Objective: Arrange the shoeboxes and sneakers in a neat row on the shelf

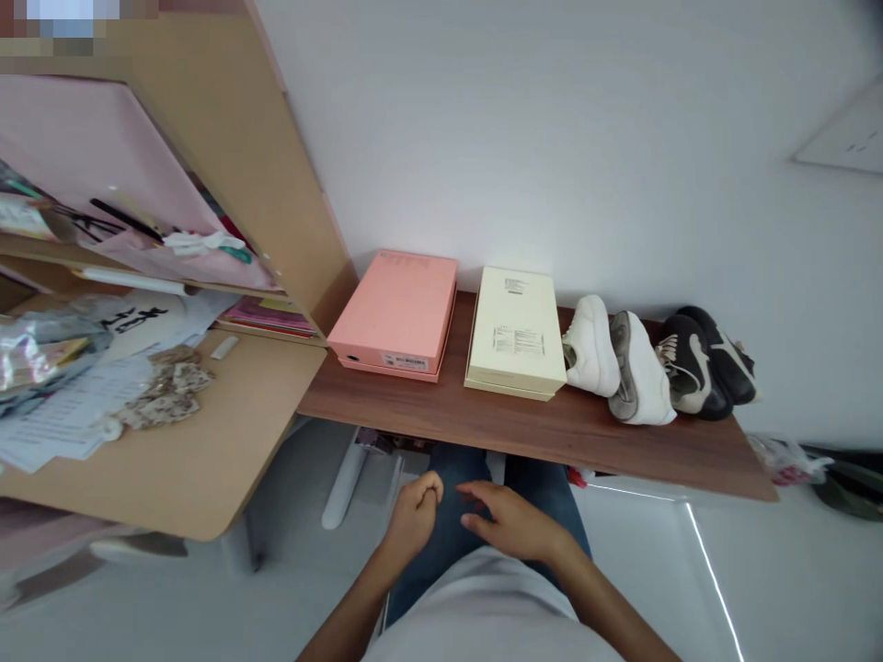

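Observation:
In front of my lap, my left hand (418, 508) is curled into a loose fist, with nothing showing in it. My right hand (510, 521) is beside it, fingers apart and holding nothing. Neither hand touches the narrow brown table (448, 418) beyond them. On that table a closed pink shoebox (400, 308) lies at the left, and a closed cream shoebox (519, 326) lies to its right. A pair of white sneakers (591, 345) comes after the cream box, one shoe tipped over. Farthest right is a pair of black-and-white sneakers (690, 363), leaning together.
To the left stands a light wooden desk (248, 441) with papers (75, 405), a scrunched patterned cloth (169, 386) and a shelf panel. A pale wall (552, 138) rises behind the table. A plastic bag (790, 460) lies beyond the table's right end.

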{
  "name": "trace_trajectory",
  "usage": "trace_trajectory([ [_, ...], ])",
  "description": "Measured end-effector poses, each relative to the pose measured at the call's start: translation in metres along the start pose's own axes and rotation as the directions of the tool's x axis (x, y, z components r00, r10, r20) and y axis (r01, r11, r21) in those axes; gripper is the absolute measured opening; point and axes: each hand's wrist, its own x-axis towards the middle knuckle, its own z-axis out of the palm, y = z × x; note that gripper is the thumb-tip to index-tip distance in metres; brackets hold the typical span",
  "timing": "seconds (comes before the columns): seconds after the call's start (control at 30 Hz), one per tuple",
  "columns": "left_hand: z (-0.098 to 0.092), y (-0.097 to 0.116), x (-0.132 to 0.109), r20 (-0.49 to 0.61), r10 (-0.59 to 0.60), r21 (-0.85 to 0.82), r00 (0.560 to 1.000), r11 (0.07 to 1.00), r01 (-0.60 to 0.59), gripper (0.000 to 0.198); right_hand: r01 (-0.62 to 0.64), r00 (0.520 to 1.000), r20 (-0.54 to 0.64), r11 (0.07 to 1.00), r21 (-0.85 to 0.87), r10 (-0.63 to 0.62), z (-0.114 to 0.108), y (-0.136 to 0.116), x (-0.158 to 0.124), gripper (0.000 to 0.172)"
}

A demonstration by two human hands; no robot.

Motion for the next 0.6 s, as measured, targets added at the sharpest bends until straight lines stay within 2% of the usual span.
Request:
trace_trajectory([
  [0.07,-0.020,0.001,0.009,-0.109,-0.007,-0.034,0.994,0.999,0.004,0.020,0.036,0.998,-0.055,0.999,0.018,-0.035,-0.006,-0.005,0.008,0.048],
  [0.13,-0.044,0.003,0.020,-0.264,-0.004,-0.062,0.964,0.998,-0.012,0.026,0.081,0.987,-0.146,0.996,0.042,-0.074,-0.015,-0.011,0.017,0.048],
  [0.23,-0.085,0.004,0.043,-0.479,-0.023,-0.117,0.878,0.992,-0.038,0.024,0.135,0.956,-0.272,0.987,0.090,-0.106,-0.033,-0.023,0.032,0.047],
  [0.3,-0.112,0.003,0.060,-0.570,-0.043,-0.163,0.821,0.985,-0.061,0.031,0.168,0.939,-0.323,0.977,0.128,-0.119,-0.045,-0.032,0.042,0.047],
  [0.37,-0.139,0.005,0.077,-0.621,-0.064,-0.210,0.781,0.974,-0.087,0.037,0.200,0.927,-0.350,0.965,0.167,-0.131,-0.056,-0.043,0.050,0.048],
  [0.43,-0.162,0.010,0.092,-0.638,-0.095,-0.264,0.764,0.959,-0.101,0.040,0.225,0.923,-0.358,0.952,0.209,-0.139,-0.065,-0.054,0.057,0.049],
  [0.57,-0.192,0.027,0.121,-0.629,-0.167,-0.360,0.759,0.928,-0.093,0.043,0.265,0.917,-0.366,0.928,0.264,-0.157,-0.079,-0.073,0.074,0.053],
  [0.6,-0.196,0.031,0.128,-0.610,-0.169,-0.374,0.775,0.923,-0.093,0.045,0.272,0.912,-0.377,0.925,0.265,-0.160,-0.081,-0.077,0.080,0.054],
])
